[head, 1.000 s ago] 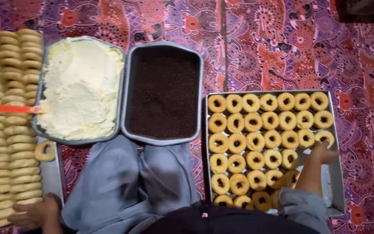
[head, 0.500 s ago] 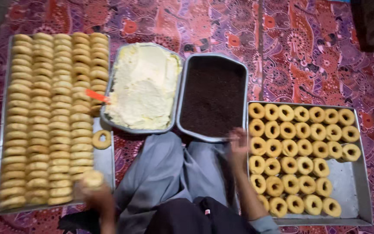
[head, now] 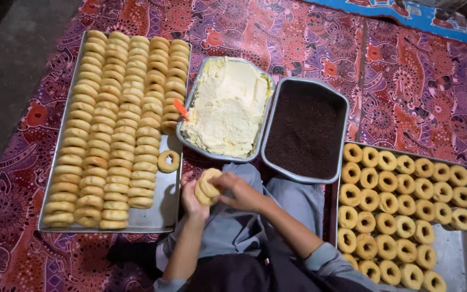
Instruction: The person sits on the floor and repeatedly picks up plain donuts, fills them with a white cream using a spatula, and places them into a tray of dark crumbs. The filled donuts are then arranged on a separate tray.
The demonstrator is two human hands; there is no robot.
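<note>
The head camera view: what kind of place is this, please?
Probably a home or small workshop where pastries are made on the floor. The person sits on a patterned purple cloth, between metal trays of ring pastries, with a pan of pale cream and a pan of dark crumbs.

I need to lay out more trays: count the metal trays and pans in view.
4: a flat tray of stacked donuts at left, the cream pan and dark-crumb pan in the middle, and a donut tray at right, partly cut off.

No packages, labels, signs or screens were in view; only open metal trays of ring pastries and fillings lay on the patterned cloth, none wrapped or marked.
</note>
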